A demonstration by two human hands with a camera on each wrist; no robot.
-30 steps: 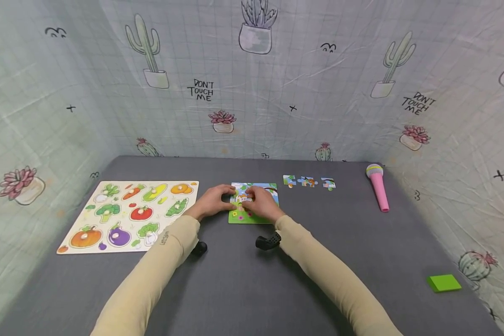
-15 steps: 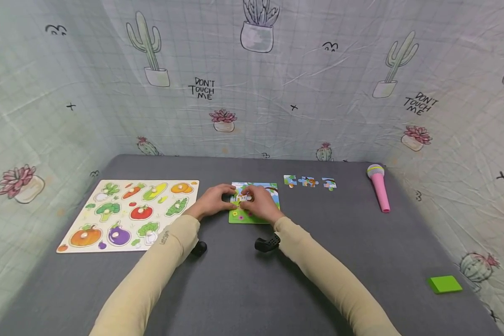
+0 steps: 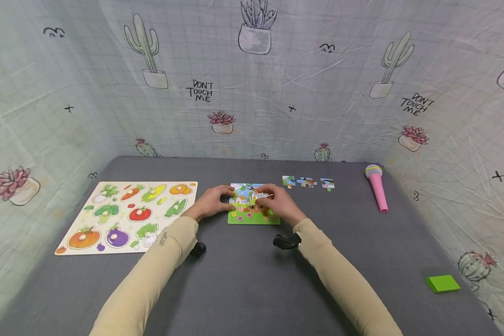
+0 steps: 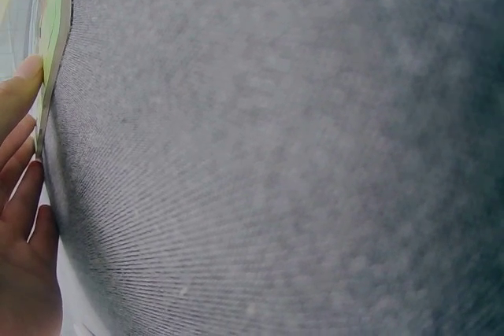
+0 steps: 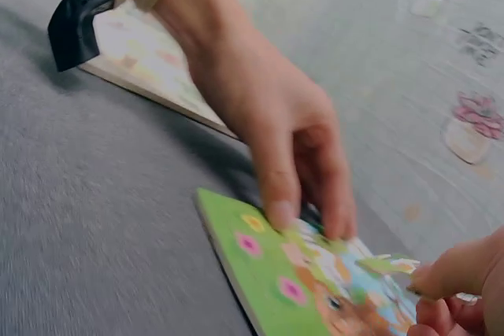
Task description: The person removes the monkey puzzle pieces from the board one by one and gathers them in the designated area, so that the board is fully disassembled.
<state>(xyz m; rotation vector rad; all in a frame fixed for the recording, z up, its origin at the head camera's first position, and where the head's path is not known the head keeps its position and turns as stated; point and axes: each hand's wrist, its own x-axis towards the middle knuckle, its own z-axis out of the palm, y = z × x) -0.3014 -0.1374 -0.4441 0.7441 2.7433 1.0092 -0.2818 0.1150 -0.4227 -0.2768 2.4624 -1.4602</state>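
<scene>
A small picture puzzle board (image 3: pixel 252 221) lies on the dark grey cloth. It shows houses, flowers and a brown animal on green ground. My left hand (image 3: pixel 211 202) holds the board's left edge; in the left wrist view the thumb (image 4: pixel 30 70) touches its top side, with fingers at the corner. Over the board's right part, my right hand (image 3: pixel 280 204) pinches a puzzle piece (image 5: pixel 384 264) between thumb and finger. That piece is tilted, its near edge close to the picture; whether it touches is unclear. Three loose puzzle pieces (image 3: pixel 307 182) lie behind and right of the board.
A large vegetable peg board (image 3: pixel 123 219) lies to the left, close to my left forearm. Farther right is a pink toy microphone (image 3: pixel 378 190). A green block (image 3: pixel 443 283) sits at the right edge. Patterned cloth walls (image 3: pixel 252 107) enclose the table.
My right hand has moved right across the board, from its left-middle to its right part, uncovering the houses. My left hand stays at the left edge.
</scene>
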